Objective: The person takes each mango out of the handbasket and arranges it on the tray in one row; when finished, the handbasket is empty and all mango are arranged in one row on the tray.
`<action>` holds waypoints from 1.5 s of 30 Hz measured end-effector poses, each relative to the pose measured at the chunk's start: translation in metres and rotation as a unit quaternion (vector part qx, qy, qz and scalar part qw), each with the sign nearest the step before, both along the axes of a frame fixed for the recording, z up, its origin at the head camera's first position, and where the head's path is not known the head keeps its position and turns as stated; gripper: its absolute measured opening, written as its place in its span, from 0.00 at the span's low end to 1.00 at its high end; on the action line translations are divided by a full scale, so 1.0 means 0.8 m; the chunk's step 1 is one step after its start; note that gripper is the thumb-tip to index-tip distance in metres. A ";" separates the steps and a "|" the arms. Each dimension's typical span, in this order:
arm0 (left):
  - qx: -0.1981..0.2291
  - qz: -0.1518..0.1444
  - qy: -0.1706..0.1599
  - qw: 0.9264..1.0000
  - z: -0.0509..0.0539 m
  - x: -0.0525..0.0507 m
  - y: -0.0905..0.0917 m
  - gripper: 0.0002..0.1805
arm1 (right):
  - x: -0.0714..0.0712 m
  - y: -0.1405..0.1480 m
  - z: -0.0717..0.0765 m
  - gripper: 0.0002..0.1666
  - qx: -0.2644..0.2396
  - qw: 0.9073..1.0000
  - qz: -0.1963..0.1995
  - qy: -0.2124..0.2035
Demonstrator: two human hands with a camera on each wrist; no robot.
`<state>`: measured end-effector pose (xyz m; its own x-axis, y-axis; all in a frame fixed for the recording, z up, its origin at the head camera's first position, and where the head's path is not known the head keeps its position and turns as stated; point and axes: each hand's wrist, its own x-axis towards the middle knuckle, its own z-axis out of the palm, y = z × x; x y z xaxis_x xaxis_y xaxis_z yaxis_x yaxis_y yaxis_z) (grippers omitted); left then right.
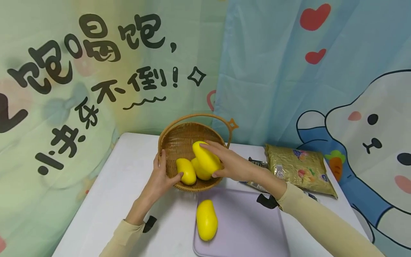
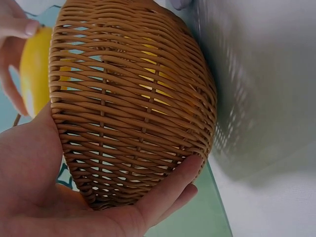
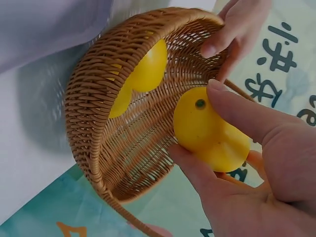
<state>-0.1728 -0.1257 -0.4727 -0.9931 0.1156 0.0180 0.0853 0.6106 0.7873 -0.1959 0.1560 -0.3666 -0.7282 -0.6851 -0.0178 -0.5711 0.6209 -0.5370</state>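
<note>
- The basket matters most to me: its mouth tips toward the wearer, so I'd want it braced at one angle while fruit is handled at the rim.
- My left hand grips its left side, fingers on the outer weave and thumb at the mouth. I'd squeeze only enough to resist a nudge, as the wicker may flex.
- My right hand grasps the upper mango between thumb and fingers, at the right of the mouth. The skin looks smooth and could slip; an even hold and slow wrist seem wise.
- The left mango and middle mango lie inside the basket. I'd avoid knocking them toward the low front rim; whether my left thumb touches the nearer one, I can't tell.
- Around this, a printed cloth hangs behind, green on the left, blue on the right.
- The worktop is white.
- A lilac tray sits in front, a lone mango at its left side.
- Right of the basket lies a gold bag, with a dark packet beside it, partly hidden by my right arm.
</note>
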 end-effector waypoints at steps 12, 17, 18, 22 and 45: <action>0.002 0.000 0.000 1.000 -0.004 0.003 -0.007 0.63 | 0.065 0.043 0.008 0.58 -0.081 0.993 -0.050 -0.069; 0.001 -0.001 0.003 1.000 -0.002 0.003 -0.007 0.63 | 0.091 0.061 -0.009 0.58 -0.103 0.985 -0.083 -0.111; 0.002 -0.002 0.002 1.000 -0.002 0.003 -0.007 0.63 | 0.095 0.064 -0.013 0.58 -0.108 0.983 -0.091 -0.122; 0.005 -0.001 -0.002 1.000 -0.002 0.003 -0.006 0.63 | 0.108 0.077 -0.028 0.58 -0.123 0.974 -0.122 -0.144; 0.004 -0.003 0.000 1.000 -0.002 -0.001 -0.002 0.62 | 0.155 0.079 -0.131 0.59 -0.151 0.937 -0.186 -0.255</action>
<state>-0.1738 -0.1277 -0.4743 -0.9925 0.1204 0.0184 0.0880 0.6039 0.7922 -0.0723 0.2188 -0.4718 -0.8672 -0.4156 -0.2744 0.0335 0.5011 -0.8647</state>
